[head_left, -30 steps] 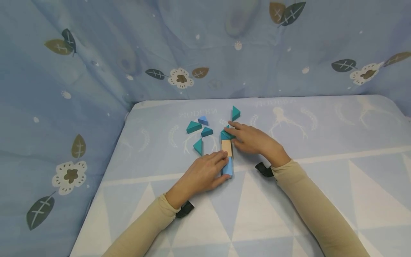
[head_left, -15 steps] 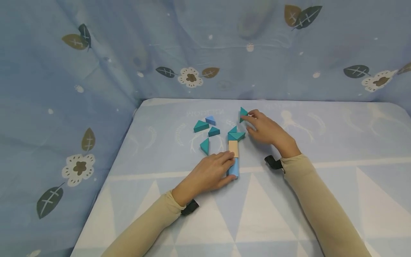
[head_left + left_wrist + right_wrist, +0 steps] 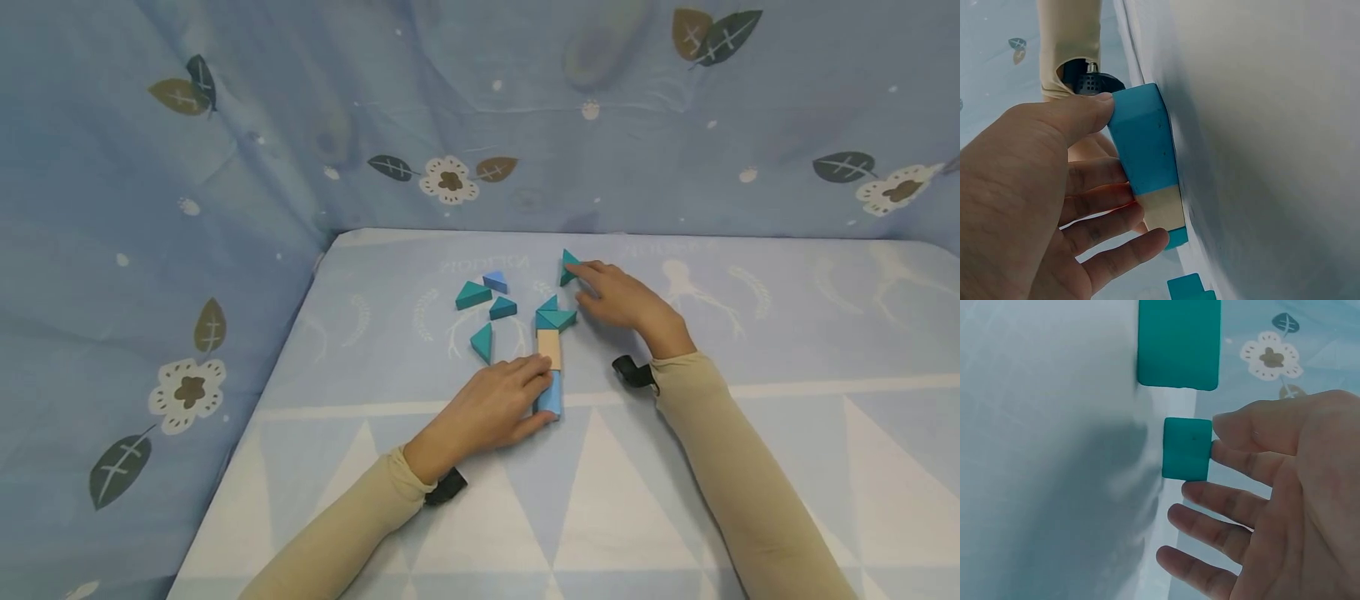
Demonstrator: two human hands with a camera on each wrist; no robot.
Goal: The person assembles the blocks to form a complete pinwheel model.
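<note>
My left hand (image 3: pixel 498 404) rests along a blue block (image 3: pixel 1144 140) and a natural-wood block (image 3: pixel 549 343) lying end to end. Its thumb touches a corner of the blue block at the near end, while the loosely spread fingers lie along the side. Small teal triangular blocks (image 3: pixel 557 320) meet the far end of this row. Farther back, my right hand (image 3: pixel 626 298) reaches to a single teal triangular block (image 3: pixel 567 268), index fingertip overlapping it. In the right wrist view that block (image 3: pixel 1186 449) shows a square face beside the thumb and index finger; the other fingers are extended.
Left of the row lie a teal triangular block (image 3: pixel 474 295), a blue one (image 3: pixel 495 282), a smaller teal one (image 3: pixel 503 308) and another teal one (image 3: pixel 483 343). A patterned cloth covers the table (image 3: pixel 675 492); a blue flowered curtain (image 3: pixel 300 100) hangs behind and at left.
My right hand has moved from the teal blocks at the row's far end to the single teal triangular block behind. The left hand stays on the row. The head view has shifted slightly.
</note>
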